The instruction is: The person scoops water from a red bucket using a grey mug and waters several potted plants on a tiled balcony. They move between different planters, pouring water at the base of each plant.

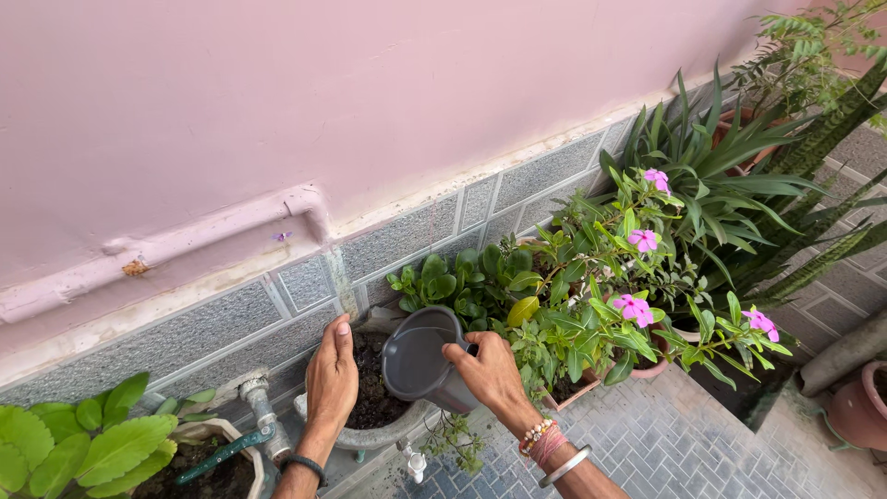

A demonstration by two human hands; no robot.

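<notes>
Both hands at pot (388, 434): right hand (488, 370) tips mug (420, 360) (left hand (331, 379) flat on soil).

A grey plastic mug (420, 360) was tipped on its side, its open mouth turned toward the left fingers and down at the soil. The right fingers wrapped its handle side. Below and between the fingers sat a pale round pot (388, 430) of dark soil, its rim under the left fingers, standing upright.
</notes>
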